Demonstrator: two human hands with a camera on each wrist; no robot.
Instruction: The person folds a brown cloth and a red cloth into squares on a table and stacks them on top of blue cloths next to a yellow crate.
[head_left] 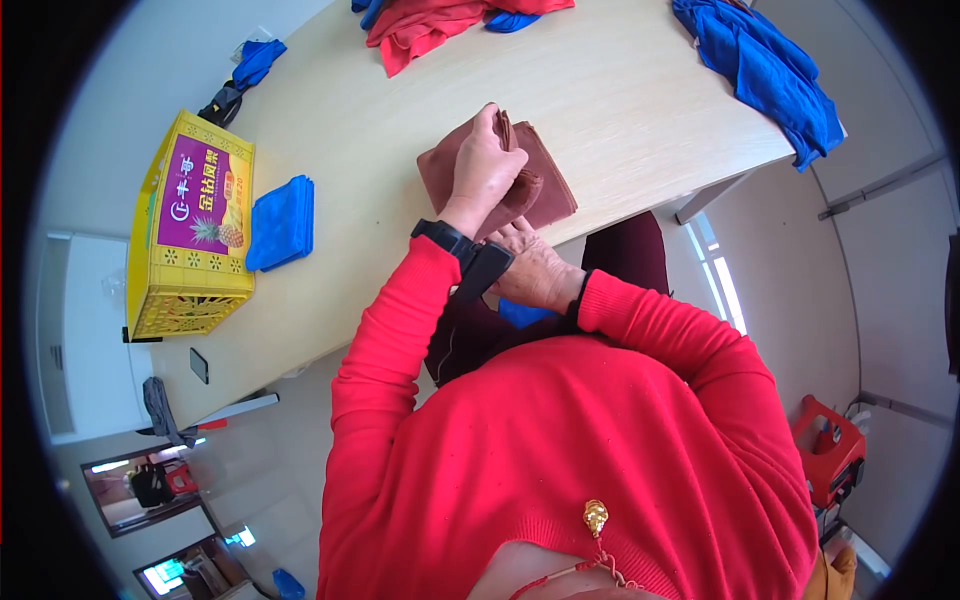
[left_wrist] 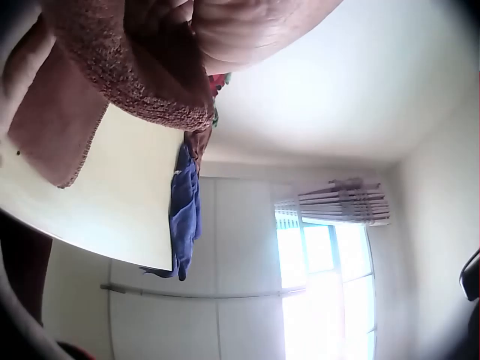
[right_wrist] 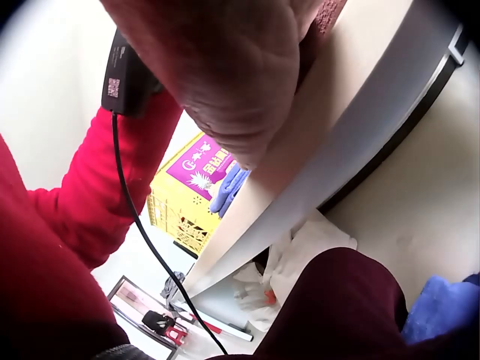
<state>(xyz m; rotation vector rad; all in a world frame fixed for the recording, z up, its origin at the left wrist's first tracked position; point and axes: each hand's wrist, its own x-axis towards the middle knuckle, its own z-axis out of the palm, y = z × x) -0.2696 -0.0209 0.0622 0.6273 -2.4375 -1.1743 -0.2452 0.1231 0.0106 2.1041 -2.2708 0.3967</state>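
A folded brown cloth (head_left: 548,180) lies near the table's front edge, with a raised fold curling up over it. My left hand (head_left: 485,168) grips that fold from above, thumb and fingers bent round its upper edge. In the left wrist view the raised cloth (left_wrist: 127,90) hangs in a rounded loop below the palm, its textured surface showing. My right hand (head_left: 540,268) is at the near edge of the cloth, back of the hand upward, fingers reaching to the fold. Its fingertips are partly hidden by the cloth and my left wrist.
A yellow crate (head_left: 190,290) stands left, beside folded blue cloths (head_left: 282,222) and a phone (head_left: 200,365). Red cloths (head_left: 425,30) lie at the back. A blue cloth pile (head_left: 765,75) hangs over the right table edge. Another blue cloth (right_wrist: 442,309) lies by my leg.
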